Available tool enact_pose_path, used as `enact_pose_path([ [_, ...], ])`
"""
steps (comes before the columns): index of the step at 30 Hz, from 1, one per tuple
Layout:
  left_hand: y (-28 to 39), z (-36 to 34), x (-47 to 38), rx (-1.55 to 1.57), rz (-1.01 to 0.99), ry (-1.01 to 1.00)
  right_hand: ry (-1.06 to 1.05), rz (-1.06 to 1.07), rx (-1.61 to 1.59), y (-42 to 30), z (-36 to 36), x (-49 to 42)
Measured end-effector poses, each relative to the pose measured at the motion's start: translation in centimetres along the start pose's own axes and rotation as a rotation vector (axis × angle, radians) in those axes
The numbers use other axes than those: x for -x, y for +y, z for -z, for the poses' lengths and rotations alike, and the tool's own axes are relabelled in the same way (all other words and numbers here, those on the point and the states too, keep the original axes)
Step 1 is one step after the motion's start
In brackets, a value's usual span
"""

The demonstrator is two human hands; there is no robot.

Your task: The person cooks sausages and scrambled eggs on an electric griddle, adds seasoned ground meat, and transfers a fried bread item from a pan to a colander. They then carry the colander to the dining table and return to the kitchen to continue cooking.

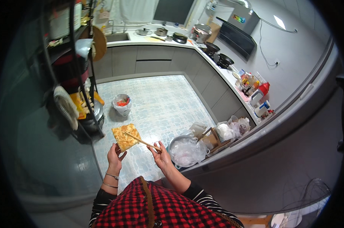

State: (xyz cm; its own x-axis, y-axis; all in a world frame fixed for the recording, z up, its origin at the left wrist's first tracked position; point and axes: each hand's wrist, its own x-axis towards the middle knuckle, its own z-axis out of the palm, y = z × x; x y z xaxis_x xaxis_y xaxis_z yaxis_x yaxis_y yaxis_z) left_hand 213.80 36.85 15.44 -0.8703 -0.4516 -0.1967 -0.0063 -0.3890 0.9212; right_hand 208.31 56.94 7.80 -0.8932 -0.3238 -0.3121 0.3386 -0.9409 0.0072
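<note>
A square, golden-brown flatbread is held out in front of me over the floor. My left hand grips its near left corner, and some of those fingers are hidden under it. Beaded and plain bracelets circle my left wrist. Wooden chopsticks are held by their thick ends in my right hand. Their tips point left and lie over the top of the flatbread. I cannot tell whether they press into it.
A lined waste bin with red scraps stands on the tiled floor. Right of me are a bag-filled basin and a wooden rack. A shelf unit stands left. Pans sit on the stove along the counter.
</note>
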Motion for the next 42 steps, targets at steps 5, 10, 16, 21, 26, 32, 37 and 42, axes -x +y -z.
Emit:
enact_pose_path([
  [5,-6.2,8.7,-12.5,-0.053,0.033,-0.145,-0.024,0.115,-0.115,8.0,9.0,-11.4],
  [10,-17.9,13.1,-31.9,-0.093,0.016,-0.304,-0.086,0.218,-0.180,10.4,20.4,-31.1],
  [16,-32.4,8.3,-53.9,-0.078,0.028,-0.462,-0.156,0.347,-0.228,4.9,30.0,-53.2],
  [21,-47.1,4.8,-69.3,-0.032,0.110,-0.690,-0.182,0.444,-0.236,-1.3,39.8,-68.0],
  [26,-49.8,-8.9,-82.1,0.117,0.176,-0.906,-0.202,0.568,-0.247,-12.2,35.7,-80.4],
  [32,-42.8,-26.5,-90.7,0.219,0.284,-1.002,-0.203,0.667,-0.221,-22.6,22.5,-86.0],
  [37,-38.3,-34.2,-99.0,0.117,0.268,-0.966,-0.204,0.765,-0.210,-26.1,13.8,-93.2],
  [42,-37.1,-43.8,-105.8,0.130,0.303,-0.949,-0.205,0.795,-0.276,-35.2,7.0,-100.4],
])
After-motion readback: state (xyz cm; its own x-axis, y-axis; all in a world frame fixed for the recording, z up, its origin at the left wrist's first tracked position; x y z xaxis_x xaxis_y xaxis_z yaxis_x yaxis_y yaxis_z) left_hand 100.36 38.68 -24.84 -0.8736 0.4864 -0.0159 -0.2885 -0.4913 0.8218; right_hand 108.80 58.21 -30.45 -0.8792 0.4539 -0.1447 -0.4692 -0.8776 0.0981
